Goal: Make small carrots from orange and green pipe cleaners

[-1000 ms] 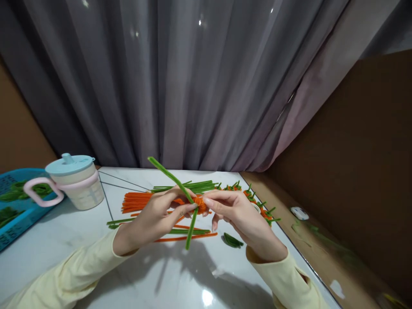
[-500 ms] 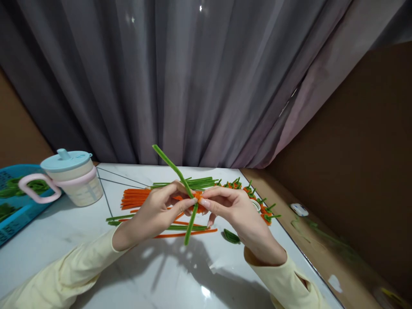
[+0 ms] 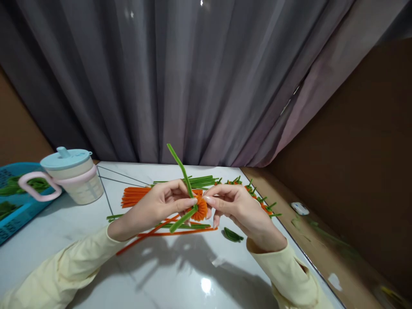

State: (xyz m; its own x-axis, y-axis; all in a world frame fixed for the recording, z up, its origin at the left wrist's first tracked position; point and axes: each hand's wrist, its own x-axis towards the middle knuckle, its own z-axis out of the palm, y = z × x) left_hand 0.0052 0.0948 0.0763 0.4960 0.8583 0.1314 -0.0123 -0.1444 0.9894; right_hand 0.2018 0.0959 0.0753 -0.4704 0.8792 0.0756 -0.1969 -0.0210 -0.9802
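Note:
Over the table, a small round orange pipe-cleaner piece [image 3: 201, 209] with a ribbed face is held between my two hands. My left hand [image 3: 167, 201] is closed, pinching it together with a bent green pipe cleaner [image 3: 179, 162], whose ends stick out above and below the thumb. On the other side, my right hand [image 3: 232, 202] pinches the orange piece's upper right edge between thumb and index finger; its other fingers are curled. A long orange pipe-cleaner strand [image 3: 141, 237] slants to the lower left below my left hand; whether it joins the piece I cannot tell.
Behind my hands lie orange pipe cleaners [image 3: 133, 196] and green ones [image 3: 202, 181]. Small orange-and-green pieces [image 3: 249, 189] line the right edge. A dark green leaf-shaped piece [image 3: 232, 234] lies near my right hand. Left stand a lidded cup [image 3: 80, 189] and blue basket [image 3: 25, 221].
The orange piece has turned, so its ribbed round face now shows. The green pipe cleaner's lower end has swung left and its top right. An orange strand now extends to the lower left.

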